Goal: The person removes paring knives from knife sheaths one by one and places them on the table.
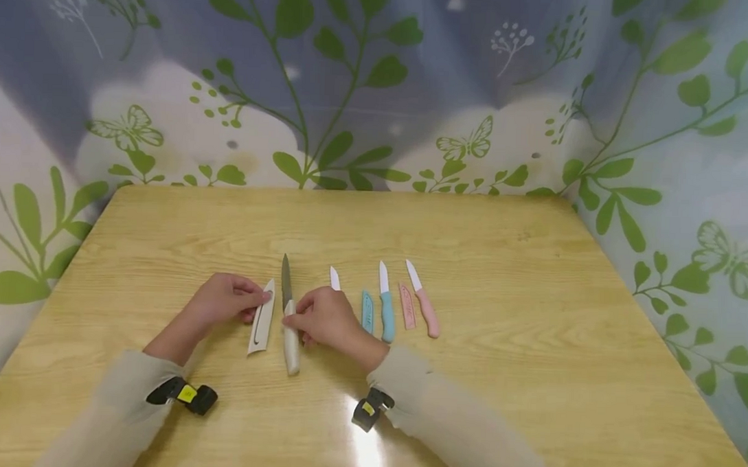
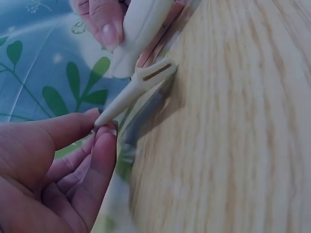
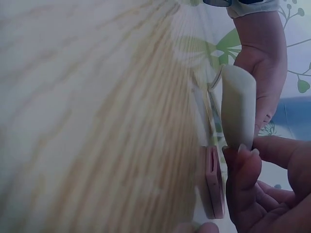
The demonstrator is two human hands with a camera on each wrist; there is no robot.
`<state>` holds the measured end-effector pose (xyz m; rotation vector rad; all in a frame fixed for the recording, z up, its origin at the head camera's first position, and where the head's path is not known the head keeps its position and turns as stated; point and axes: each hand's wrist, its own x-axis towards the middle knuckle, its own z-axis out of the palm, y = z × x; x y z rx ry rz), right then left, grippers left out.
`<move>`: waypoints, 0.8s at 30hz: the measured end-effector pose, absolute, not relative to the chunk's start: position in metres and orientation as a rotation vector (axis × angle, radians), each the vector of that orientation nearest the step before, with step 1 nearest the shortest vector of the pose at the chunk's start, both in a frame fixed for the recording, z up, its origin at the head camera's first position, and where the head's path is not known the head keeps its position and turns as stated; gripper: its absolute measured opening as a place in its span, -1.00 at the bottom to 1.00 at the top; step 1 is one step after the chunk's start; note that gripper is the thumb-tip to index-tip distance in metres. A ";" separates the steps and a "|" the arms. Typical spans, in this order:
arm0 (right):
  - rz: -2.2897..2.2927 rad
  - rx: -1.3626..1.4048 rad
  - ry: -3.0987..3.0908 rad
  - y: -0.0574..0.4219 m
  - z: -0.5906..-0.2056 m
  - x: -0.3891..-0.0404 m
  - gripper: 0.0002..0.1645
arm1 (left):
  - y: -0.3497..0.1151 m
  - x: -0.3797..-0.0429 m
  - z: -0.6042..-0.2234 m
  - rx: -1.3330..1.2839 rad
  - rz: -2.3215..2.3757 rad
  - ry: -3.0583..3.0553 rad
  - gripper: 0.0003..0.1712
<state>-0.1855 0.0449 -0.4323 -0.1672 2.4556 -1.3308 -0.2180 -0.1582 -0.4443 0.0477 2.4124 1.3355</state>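
My left hand (image 1: 226, 298) pinches a cream knife sheath (image 1: 261, 322) between thumb and fingers at its upper part. In the left wrist view the slotted end of the sheath (image 2: 153, 74) faces the camera. With thumb and fingers my right hand (image 1: 330, 318) pinches the cream handle (image 1: 292, 347) of a knife, whose dark grey blade (image 1: 286, 278) points away from me. Sheath and knife are side by side, a small gap between them. Past the right hand shows a white blade (image 1: 334, 279); the rest of that knife is hidden by the hand.
Right of the right hand lie a blue sheath (image 1: 368, 312), a blue-handled knife (image 1: 386, 313), a pink sheath (image 1: 406, 307) and a pink-handled knife (image 1: 428, 311), blades pointing away. All are on a wooden table (image 1: 530, 376) backed by a leaf-patterned curtain (image 1: 354, 88).
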 end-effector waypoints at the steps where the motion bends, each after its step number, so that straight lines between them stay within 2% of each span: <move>1: -1.320 -0.166 2.468 0.044 -0.433 -0.185 -0.81 | -0.158 -0.217 -0.444 0.046 1.314 2.433 -0.60; 14: -1.201 -0.239 2.599 0.039 -0.432 -0.183 -0.71 | -0.157 -0.214 -0.442 0.097 0.985 2.627 -0.70; 24: -1.142 -0.313 2.658 0.039 -0.432 -0.181 -0.70 | -0.147 -0.207 -0.432 0.167 0.800 2.755 -0.64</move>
